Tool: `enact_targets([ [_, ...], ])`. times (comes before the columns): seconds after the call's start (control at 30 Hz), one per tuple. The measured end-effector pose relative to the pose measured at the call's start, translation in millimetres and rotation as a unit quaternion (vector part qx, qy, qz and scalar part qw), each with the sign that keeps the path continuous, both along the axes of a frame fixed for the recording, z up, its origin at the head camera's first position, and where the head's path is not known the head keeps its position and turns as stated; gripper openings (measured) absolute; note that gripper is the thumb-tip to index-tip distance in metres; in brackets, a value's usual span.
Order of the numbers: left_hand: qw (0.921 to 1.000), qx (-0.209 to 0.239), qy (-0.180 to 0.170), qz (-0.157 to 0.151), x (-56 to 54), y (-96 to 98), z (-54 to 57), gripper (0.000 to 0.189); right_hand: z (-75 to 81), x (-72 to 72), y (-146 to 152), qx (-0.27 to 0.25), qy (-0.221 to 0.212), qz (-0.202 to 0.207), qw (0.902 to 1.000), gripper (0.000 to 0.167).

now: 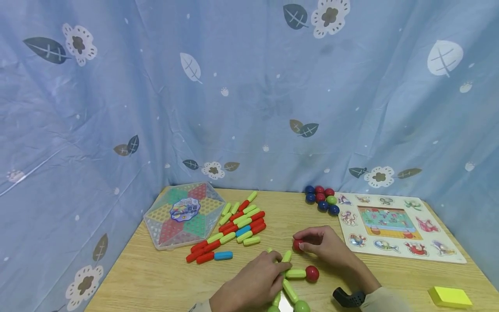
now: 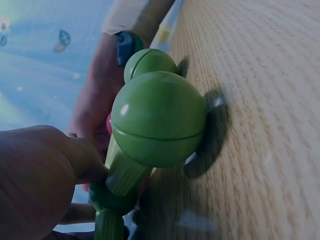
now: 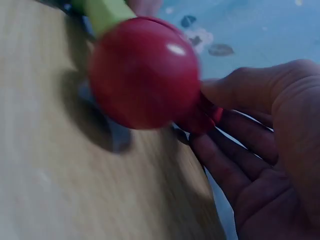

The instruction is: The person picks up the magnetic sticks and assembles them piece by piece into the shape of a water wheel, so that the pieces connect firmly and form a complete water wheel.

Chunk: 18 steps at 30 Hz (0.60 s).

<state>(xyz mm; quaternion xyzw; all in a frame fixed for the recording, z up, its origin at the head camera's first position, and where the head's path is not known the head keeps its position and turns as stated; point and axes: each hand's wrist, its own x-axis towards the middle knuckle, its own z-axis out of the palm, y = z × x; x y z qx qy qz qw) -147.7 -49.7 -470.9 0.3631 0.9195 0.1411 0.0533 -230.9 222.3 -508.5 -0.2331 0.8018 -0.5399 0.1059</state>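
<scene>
My left hand grips the middle of a figure made of yellow-green rods, whose hub is a darker green ball in the left wrist view. Two green balls cap the rods nearest me. Another rod points right and ends in a red ball. That red ball looms large in the right wrist view. Beyond it, my right hand pinches a second red ball between thumb and fingers, close to the tip of a rod that points away from me.
Several red, yellow-green and blue rods lie left of centre, beside a hexagonal game board. At the back, loose balls cluster near a sea-animal puzzle board. A yellow block sits front right. Patterned curtains enclose the table.
</scene>
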Motion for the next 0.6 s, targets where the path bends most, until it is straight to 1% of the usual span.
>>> enact_targets([
  [0.13,0.9999,-0.010,-0.006,-0.007,2.3,1.2,-0.4,0.036,-3.1,11.0,-3.1,-0.009,-0.013,0.009,0.9998,0.026],
  [0.23,0.9996,-0.022,-0.015,-0.012,2.8,2.7,-0.5,0.036,-2.5,15.7,-1.6,-0.005,-0.017,0.016,0.9997,0.026],
  [0.3,0.9993,-0.032,-0.012,-0.018,2.1,3.5,-0.1,0.036,-0.6,17.6,1.1,-0.002,-0.021,0.019,0.9996,0.025],
  [0.4,0.9987,-0.043,0.000,-0.029,0.2,4.1,1.4,0.037,2.4,18.8,6.3,-0.002,-0.021,0.029,0.9994,0.024],
  [0.53,0.9971,-0.053,0.022,-0.049,-2.7,3.2,4.1,0.043,6.6,18.4,16.8,-0.004,-0.006,0.051,0.9987,0.024],
  [0.6,0.9963,-0.057,0.032,-0.056,-3.9,2.2,5.1,0.048,9.0,17.2,24.4,0.000,0.008,0.047,0.9989,0.025],
])
